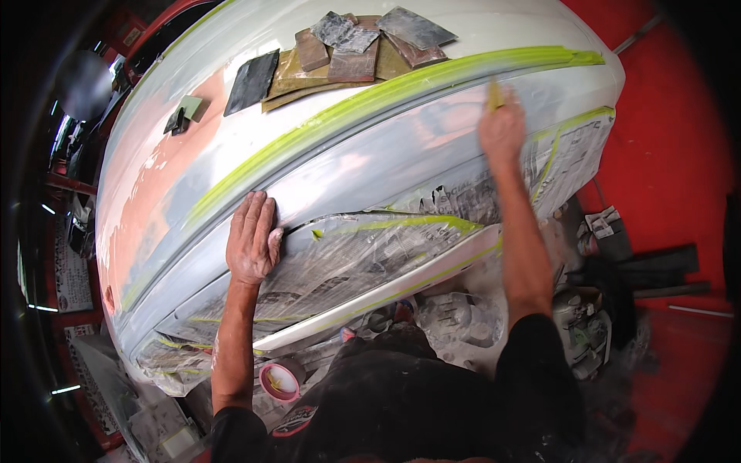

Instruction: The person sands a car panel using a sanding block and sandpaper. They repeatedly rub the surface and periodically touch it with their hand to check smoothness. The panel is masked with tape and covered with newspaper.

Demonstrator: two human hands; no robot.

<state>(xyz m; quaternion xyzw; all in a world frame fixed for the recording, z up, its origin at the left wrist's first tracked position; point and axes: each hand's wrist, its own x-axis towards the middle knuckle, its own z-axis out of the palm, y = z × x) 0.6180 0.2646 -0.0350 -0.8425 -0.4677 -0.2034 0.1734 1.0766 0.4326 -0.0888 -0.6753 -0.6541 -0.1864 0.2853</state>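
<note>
My left hand (252, 238) lies flat on the grey-primed edge of a white car body panel (351, 174), fingers together and stretched out, holding nothing. Farther right, my right hand (503, 130) grips a small yellow piece of sandpaper (495, 96) against the same panel's patchy grey and pinkish surface. That hand is slightly smeared by motion. A band of yellow-green masking tape (324, 123) runs along the panel beyond both hands. Taped plastic and printed masking paper (347, 255) cover the part nearer to me.
Worn brown and grey sandpaper sheets (353, 62) lie piled on the white surface, with a black sheet (252, 82) and small green pieces (187, 110) to their left. A pink tub (279, 380) stands low by my left forearm. Cluttered containers (583, 332) sit on the floor at right.
</note>
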